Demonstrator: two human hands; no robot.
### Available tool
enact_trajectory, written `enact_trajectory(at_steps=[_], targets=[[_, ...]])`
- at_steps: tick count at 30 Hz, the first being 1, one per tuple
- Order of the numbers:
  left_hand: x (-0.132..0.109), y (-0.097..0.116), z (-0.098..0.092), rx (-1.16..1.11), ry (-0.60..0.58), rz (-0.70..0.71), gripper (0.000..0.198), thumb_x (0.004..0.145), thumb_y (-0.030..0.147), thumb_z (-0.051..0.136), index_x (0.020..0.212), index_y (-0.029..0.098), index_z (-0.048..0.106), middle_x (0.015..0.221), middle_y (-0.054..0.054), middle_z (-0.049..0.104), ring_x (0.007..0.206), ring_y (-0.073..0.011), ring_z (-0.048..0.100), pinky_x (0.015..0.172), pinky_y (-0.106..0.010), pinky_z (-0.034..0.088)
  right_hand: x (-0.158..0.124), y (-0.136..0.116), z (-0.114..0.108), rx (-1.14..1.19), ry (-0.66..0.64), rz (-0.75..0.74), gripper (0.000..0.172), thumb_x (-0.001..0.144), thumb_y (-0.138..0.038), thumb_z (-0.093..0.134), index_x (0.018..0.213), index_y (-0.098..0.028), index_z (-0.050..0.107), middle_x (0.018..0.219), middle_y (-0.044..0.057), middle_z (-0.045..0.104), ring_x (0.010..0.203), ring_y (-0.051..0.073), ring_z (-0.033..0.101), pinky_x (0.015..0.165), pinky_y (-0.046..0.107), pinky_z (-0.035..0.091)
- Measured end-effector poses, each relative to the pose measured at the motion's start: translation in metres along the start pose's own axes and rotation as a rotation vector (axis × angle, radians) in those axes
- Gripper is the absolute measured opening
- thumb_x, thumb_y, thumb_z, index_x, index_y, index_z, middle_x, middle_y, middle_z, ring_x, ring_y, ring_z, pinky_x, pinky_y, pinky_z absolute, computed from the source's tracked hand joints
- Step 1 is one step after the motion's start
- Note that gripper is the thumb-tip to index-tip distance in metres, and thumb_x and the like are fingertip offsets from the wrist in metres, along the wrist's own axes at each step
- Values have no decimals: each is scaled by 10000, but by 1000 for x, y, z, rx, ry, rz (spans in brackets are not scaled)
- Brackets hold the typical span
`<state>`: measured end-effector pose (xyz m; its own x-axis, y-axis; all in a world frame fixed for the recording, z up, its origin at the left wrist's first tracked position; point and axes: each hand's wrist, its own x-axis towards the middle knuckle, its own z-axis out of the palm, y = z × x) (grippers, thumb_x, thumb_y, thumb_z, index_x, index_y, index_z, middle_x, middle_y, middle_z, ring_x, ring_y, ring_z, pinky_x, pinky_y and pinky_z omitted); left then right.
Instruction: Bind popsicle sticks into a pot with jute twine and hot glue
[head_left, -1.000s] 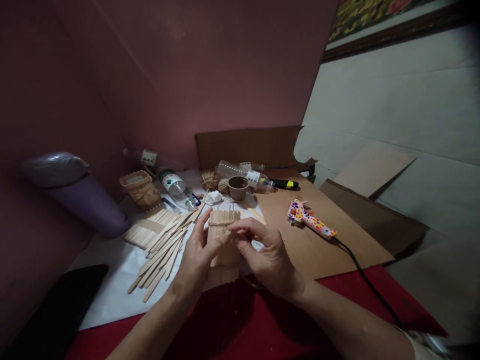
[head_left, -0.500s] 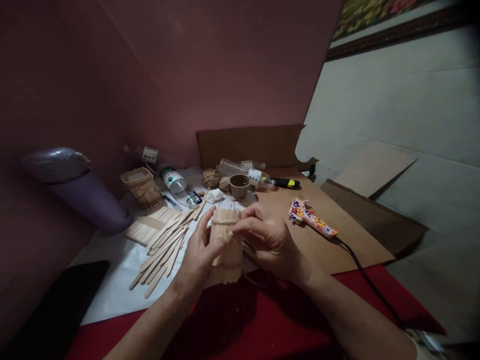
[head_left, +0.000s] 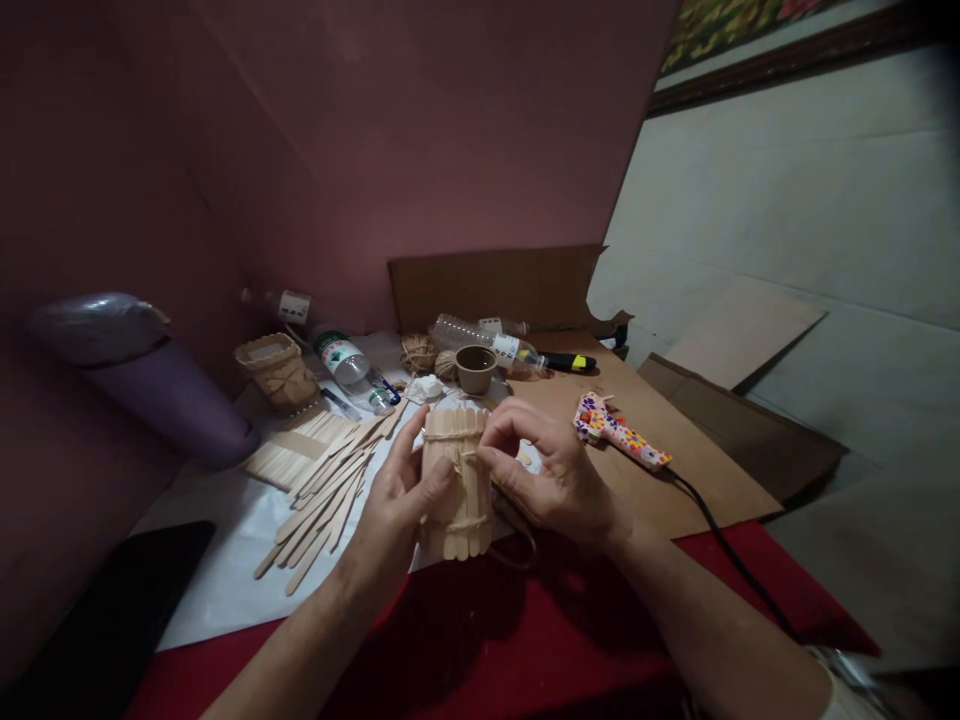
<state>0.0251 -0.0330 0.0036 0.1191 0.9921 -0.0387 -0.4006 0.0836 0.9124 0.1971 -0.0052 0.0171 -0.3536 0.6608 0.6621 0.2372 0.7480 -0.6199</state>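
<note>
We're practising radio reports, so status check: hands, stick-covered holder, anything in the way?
Left hand holding stick-covered holder. Right hand at its right side, grip unclear. Twine bands near top and bottom. Nothing blocking; glue gun apart.

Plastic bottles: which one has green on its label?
The bottle immediately right of the tan container; the other bottles' visible labels look white, without green.

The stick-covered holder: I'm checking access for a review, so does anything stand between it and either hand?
Nothing visible does. The left hand grips the stick-covered holder directly, thumb on its front; the right hand has its fingertips at the front twine. The glue gun lies off to the right.
</note>
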Motion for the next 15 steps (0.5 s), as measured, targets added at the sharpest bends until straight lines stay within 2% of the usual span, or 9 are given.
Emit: enact_trajectory(at_steps=[4, 8, 15], targets=[[1, 1, 0, -53, -14, -70, 730, 825, 341, 672, 1476, 267, 348, 1280, -96, 633, 1175, -304, 586, 971, -401, 477, 2, -2, -3, 45, -14, 43, 119, 862, -145, 566, 749, -180, 565, 746, 10, 536, 702, 146, 516, 652, 290, 431], [0, 1, 1, -45, 17, -63, 720, 840, 331, 657, 1482, 268, 339, 1294, -90, 629, 1182, -298, 587, 990, -400, 470, 2, -2, -4, 21, -43, 51, 116, 852, -130, 570, 747, -178, 571, 779, 20, 544, 741, 153, 521, 695, 301, 430], [0, -2, 0, -44, 14, -47, 680, 863, 348, 631, 1480, 287, 351, 1393, -82, 565, 1225, -292, 563, 1036, -397, 440, 1, -2, -3, -32, -41, 71, 124, 861, -146, 581, 739, -164, 573, 774, 23, 547, 730, 151, 525, 678, 298, 420]])
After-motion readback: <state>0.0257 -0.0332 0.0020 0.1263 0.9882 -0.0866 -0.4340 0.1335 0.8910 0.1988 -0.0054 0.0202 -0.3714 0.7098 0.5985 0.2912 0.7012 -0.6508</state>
